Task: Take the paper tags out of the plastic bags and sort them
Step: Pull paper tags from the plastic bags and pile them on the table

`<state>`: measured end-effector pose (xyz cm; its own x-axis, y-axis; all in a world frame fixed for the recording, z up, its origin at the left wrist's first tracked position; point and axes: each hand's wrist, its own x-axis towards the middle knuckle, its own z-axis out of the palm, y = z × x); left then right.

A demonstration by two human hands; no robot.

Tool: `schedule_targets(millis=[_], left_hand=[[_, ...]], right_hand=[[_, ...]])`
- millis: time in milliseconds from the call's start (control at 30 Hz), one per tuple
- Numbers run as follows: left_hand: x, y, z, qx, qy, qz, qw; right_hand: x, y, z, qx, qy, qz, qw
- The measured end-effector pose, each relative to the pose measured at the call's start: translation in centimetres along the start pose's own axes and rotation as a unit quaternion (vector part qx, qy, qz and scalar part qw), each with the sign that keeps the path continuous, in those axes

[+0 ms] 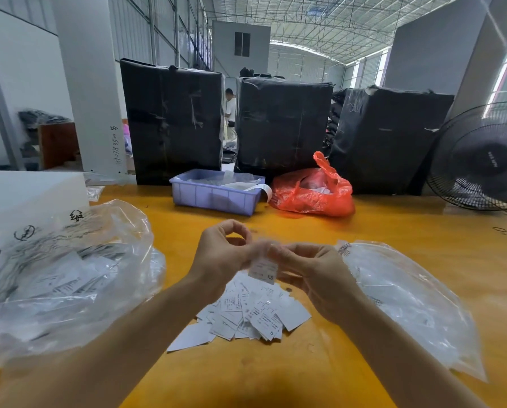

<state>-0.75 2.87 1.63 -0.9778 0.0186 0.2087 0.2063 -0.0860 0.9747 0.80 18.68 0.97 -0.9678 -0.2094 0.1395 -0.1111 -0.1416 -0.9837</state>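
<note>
My left hand (221,254) and my right hand (311,275) meet above the yellow table (364,231), both pinching a small clear plastic bag with a white paper tag (262,269) inside. The tag hangs down between my fingers, blurred at its top. Below them lies a loose pile of white paper tags (246,316) with printed text. A large crumpled clear bag (70,275) holding more small tag bags lies at the left. A flatter heap of clear plastic bags (405,298) lies at the right.
A purple plastic bin (214,195) and a red plastic bag (314,189) sit at the table's far side, before three tall black-wrapped bales (281,122). A black fan (482,160) stands far right. A white box (25,195) is at the left. A person stands far behind.
</note>
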Motion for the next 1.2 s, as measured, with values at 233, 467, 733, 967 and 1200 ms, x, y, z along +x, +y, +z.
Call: schedule_targets(millis=[233,467,733,967,1200], left_hand=[[-0.7,0.2,0.8,-0.056,-0.075,-0.072,0.993],[-0.5,-0.5,0.9,-0.007,-0.052,-0.078,0.996],[-0.3,-0.6,0.6,0.006,-0.021,-0.106,0.994],[-0.5,-0.5,1.4,-0.147,0.027,-0.104,0.983],[-0.3,0.4,1.5,-0.181,0.066,-0.052,0.98]], right_hand=[[-0.1,0.8,-0.7,-0.068,0.104,-0.107,0.986],[0.0,0.7,-1.1,-0.076,0.095,-0.064,0.991],[-0.3,0.2,-1.2,0.025,0.067,0.008,0.997],[-0.3,1.3,-0.7,0.109,0.114,0.04,0.987],[-0.9,1.4,-0.5,0.069,0.097,0.026,0.993]])
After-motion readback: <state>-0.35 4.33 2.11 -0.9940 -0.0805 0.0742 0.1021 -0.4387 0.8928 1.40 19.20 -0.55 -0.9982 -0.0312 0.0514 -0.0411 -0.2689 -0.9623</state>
